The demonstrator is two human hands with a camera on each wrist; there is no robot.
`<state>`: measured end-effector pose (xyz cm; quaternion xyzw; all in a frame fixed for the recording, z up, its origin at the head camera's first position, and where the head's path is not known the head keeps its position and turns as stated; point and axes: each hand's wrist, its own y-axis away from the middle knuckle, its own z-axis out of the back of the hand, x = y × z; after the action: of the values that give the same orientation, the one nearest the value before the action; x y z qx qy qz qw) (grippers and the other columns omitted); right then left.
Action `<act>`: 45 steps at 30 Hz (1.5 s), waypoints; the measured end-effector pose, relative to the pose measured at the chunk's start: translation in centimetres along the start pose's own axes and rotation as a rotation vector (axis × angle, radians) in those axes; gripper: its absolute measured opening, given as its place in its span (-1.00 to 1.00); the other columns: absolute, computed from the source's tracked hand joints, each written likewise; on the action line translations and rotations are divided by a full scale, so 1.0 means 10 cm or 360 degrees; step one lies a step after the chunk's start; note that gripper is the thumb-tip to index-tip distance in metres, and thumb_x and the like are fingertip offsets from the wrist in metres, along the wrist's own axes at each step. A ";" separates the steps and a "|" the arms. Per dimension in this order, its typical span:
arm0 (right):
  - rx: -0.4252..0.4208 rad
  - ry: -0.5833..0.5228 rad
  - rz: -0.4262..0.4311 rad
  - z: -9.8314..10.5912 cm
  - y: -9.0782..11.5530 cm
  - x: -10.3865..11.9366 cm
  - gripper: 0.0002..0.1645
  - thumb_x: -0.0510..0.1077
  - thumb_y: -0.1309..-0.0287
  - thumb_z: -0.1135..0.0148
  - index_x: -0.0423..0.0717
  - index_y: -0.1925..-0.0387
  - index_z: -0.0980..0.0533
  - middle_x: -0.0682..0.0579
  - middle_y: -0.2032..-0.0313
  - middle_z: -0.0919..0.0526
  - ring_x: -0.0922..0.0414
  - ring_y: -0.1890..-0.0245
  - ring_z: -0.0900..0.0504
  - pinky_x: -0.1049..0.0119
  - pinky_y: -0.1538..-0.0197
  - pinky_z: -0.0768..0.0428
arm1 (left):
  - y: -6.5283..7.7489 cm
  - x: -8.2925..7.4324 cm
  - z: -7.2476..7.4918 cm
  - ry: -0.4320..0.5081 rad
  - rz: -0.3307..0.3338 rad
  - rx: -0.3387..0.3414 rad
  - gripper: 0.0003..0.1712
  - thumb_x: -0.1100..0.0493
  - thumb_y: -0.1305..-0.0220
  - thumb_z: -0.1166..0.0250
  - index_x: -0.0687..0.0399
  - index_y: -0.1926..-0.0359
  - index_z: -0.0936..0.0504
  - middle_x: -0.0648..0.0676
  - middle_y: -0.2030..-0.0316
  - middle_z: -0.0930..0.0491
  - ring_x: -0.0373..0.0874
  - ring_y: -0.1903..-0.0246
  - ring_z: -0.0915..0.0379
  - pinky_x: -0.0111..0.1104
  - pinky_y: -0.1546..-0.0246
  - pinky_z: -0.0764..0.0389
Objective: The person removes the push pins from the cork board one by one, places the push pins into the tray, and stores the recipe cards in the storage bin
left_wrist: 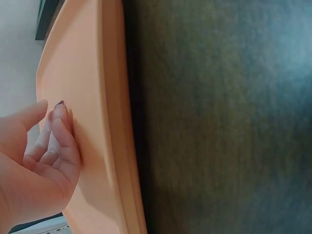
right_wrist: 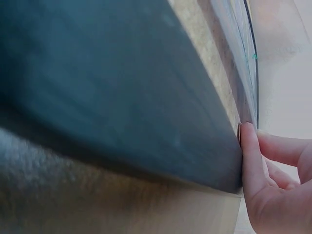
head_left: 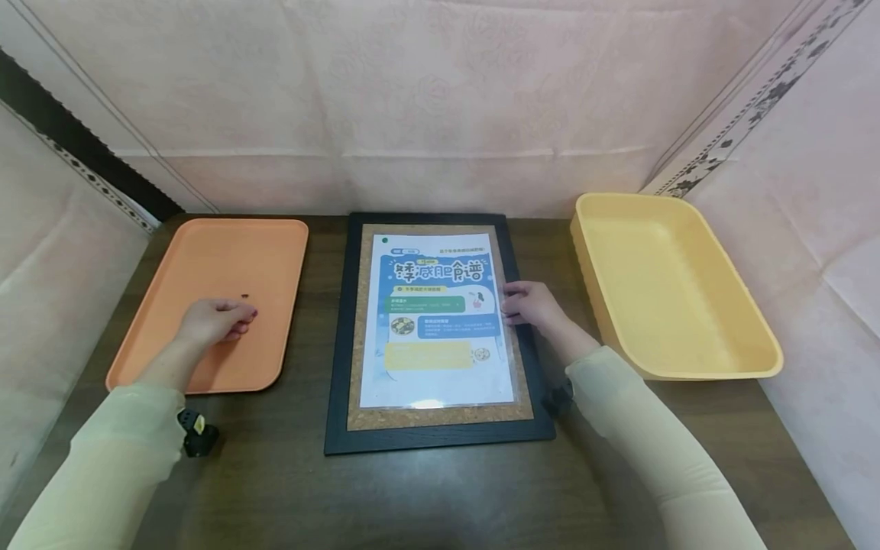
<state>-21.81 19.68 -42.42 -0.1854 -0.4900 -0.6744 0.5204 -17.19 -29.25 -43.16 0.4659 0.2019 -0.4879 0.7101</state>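
My left hand (head_left: 215, 321) is over the orange tray (head_left: 199, 252), its fingers loosely curved and a small gap by the thumb in the left wrist view. Close to those fingertips, a tiny dark object (head_left: 244, 296) lies on the tray. A printed blue and white sheet (head_left: 440, 386) with a glossy surface lies on a black-framed cork board (head_left: 440, 437). One green pushpin (head_left: 385, 240) marks the sheet's top left corner. With fingers extended, my right hand (head_left: 536, 305) touches the sheet's right edge; its fingertips rest by the cork in the right wrist view.
A deep yellow bin (head_left: 677, 298) stands to the right of the board, beyond my right forearm. Everything sits on a dark wooden table (head_left: 440, 496). Pale patterned cloth (head_left: 440, 92) hangs behind and at both sides.
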 end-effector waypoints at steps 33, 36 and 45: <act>-0.0002 -0.0003 0.0024 0.00 0.01 -0.01 -0.39 -0.16 -0.25 -0.12 -0.14 -0.31 -0.24 -0.21 -0.11 -0.48 -0.04 0.05 -0.64 0.28 0.06 -0.63 | -0.30 -1.38 -0.33 0.0230 -0.0318 -0.0145 -0.36 -0.15 -0.29 -0.11 0.27 -0.17 -0.40 -0.05 0.24 -0.53 -0.33 0.35 -0.47 -0.61 0.31 -0.55; -0.0004 -0.0016 0.0039 -0.01 0.00 0.00 -0.40 -0.17 -0.24 -0.12 -0.15 -0.30 -0.25 -0.21 -0.10 -0.48 -0.04 0.06 -0.65 0.28 0.09 -0.64 | -0.37 -1.45 -0.44 0.0231 -0.0305 -0.0129 -0.41 -0.10 -0.31 -0.10 0.27 -0.15 -0.40 -0.04 0.25 -0.52 -0.33 0.38 -0.44 -0.59 0.30 -0.54; -0.0011 -0.0012 0.0017 -0.02 -0.01 -0.01 -0.39 -0.18 -0.23 -0.15 -0.14 -0.29 -0.27 -0.21 -0.07 -0.51 -0.01 0.10 -0.66 0.28 0.11 -0.64 | -0.77 -1.50 -0.83 0.0234 -0.0259 -0.0179 -0.49 -0.07 -0.25 -0.20 0.18 -0.08 -0.52 0.12 0.10 -0.55 -0.19 0.29 -0.47 -0.43 0.17 -0.61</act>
<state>-21.76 19.59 -42.63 -0.1923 -0.4887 -0.6725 0.5214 -29.23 -15.26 -39.67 0.4420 0.3177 -0.4963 0.6763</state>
